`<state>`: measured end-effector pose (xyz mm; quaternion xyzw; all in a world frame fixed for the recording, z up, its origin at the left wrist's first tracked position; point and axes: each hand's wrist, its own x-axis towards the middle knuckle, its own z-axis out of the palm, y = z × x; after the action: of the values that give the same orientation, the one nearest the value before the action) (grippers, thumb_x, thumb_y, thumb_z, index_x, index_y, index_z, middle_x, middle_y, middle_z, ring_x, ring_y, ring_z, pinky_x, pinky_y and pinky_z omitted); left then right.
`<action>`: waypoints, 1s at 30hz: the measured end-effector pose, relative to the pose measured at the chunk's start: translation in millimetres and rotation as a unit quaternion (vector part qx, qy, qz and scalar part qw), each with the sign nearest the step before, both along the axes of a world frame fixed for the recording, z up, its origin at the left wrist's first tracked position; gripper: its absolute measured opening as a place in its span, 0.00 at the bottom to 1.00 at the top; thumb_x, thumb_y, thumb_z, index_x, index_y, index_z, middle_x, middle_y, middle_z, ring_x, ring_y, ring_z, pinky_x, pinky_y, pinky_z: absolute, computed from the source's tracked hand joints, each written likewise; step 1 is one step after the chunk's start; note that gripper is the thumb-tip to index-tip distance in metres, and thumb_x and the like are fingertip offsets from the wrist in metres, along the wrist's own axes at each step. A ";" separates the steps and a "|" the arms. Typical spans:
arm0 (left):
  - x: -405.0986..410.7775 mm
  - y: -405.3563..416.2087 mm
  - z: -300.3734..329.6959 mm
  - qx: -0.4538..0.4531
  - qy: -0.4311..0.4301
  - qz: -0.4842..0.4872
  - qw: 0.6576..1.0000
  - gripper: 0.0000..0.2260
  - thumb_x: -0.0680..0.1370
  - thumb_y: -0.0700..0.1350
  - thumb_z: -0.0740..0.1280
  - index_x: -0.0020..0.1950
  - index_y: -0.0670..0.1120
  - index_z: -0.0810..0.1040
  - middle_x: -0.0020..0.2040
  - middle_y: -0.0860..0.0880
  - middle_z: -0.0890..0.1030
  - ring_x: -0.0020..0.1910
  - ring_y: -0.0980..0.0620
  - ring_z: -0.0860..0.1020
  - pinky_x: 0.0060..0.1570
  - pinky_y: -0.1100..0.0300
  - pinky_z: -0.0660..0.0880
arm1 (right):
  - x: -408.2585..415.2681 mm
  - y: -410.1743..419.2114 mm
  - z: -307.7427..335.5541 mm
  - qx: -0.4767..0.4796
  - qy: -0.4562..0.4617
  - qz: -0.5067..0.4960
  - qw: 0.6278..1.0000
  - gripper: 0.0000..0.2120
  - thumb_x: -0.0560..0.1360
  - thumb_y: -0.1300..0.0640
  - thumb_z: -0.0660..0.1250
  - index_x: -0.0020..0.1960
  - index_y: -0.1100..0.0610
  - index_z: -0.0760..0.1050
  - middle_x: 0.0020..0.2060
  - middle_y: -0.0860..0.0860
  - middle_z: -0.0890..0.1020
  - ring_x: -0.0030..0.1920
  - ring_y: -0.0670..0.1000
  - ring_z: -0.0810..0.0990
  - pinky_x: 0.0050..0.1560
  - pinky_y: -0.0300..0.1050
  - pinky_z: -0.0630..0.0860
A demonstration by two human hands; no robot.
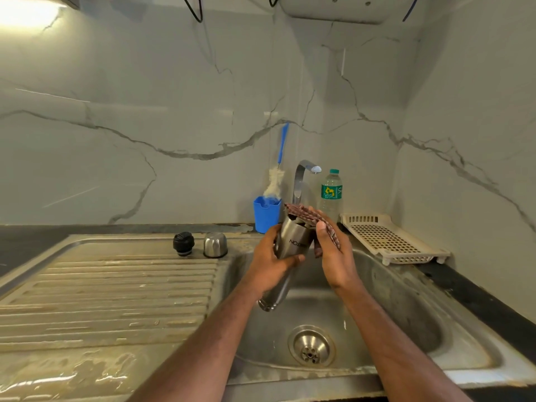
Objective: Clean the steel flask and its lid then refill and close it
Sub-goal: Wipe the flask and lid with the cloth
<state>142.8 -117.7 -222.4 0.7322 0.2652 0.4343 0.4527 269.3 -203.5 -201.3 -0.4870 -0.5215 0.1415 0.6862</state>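
Scrubbing the brushed-steel cylindrical flask (293, 248) over the stainless sink basin (406, 309) (cleaning step, tap off).
Gripping its body in curled left hand (271, 261); pressing a reddish-brown scouring pad (314, 220) against it under right hand (333, 253); judging next: rinsing, then tackling black round stopper (183, 243) and domed steel cap (215, 244).

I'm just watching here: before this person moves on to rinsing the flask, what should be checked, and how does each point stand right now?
1. Left hand grips the steel flask firmly: ok.
2. Flask held over the sink: ok.
3. Scrub pad in right hand lies against the flask: ok.
4. Black stopper and steel cap off, standing on the drainboard: ok.
5. Tap running: not ok, no water visible.
6. Flask inside clean: cannot tell.
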 end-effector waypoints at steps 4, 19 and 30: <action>-2.3 -1.9 10.7 -0.128 -0.141 0.005 0.982 0.27 0.74 0.42 0.76 0.70 0.53 0.70 0.61 0.49 0.81 0.59 0.48 0.81 0.60 0.44 0.79 | -11.1 7.0 -8.4 -0.065 0.057 0.066 0.994 0.17 0.85 0.49 0.56 0.72 0.48 0.72 0.62 0.47 0.81 0.60 0.44 0.81 0.54 0.36 0.79; -6.5 -2.1 27.7 -0.199 -0.229 0.061 0.951 0.34 0.69 0.58 0.76 0.69 0.50 0.66 0.56 0.44 0.80 0.50 0.47 0.84 0.42 0.54 0.81 | -18.4 2.1 -12.7 -0.196 0.059 0.145 0.968 0.36 0.62 0.62 0.84 0.66 0.52 0.74 0.55 0.54 0.84 0.53 0.55 0.85 0.54 0.55 0.83; -15.7 5.9 13.2 -0.233 -0.146 -0.005 0.961 0.29 0.71 0.46 0.79 0.70 0.50 0.71 0.60 0.45 0.83 0.54 0.45 0.85 0.46 0.40 0.83 | 0.9 1.4 -11.1 -0.173 -0.094 0.045 0.979 0.43 0.67 0.60 0.81 0.75 0.43 0.64 0.60 0.38 0.76 0.60 0.44 0.79 0.54 0.41 0.80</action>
<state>127.1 -111.9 -209.3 0.5364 0.2861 0.4608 0.6466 270.1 -202.1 -212.4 -0.5856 -0.5729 0.2135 0.5323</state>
